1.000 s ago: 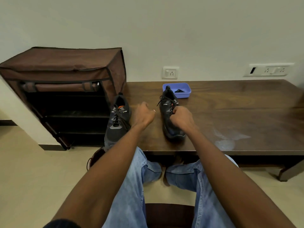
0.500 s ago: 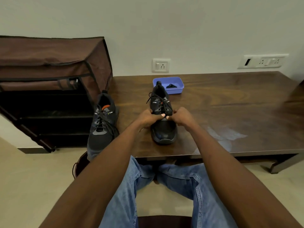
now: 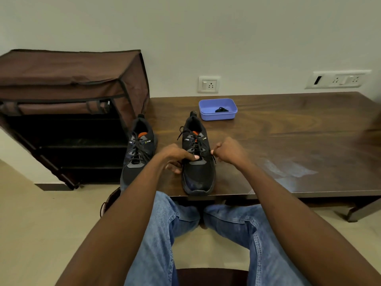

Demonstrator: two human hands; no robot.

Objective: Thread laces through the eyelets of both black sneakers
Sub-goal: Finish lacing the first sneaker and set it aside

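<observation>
head view – right hand [image 3: 228,150] pinches lace [image 3: 213,156]

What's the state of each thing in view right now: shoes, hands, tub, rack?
right sneaker: upright on table, partly laced
left sneaker: upright at table's left edge, laced
left hand: finger pressing on right sneaker's lower eyelets
right hand: fist pinching lace, held beside the sneaker
blue tub: open, small black item inside
shoe rack: front flap rolled up
</observation>
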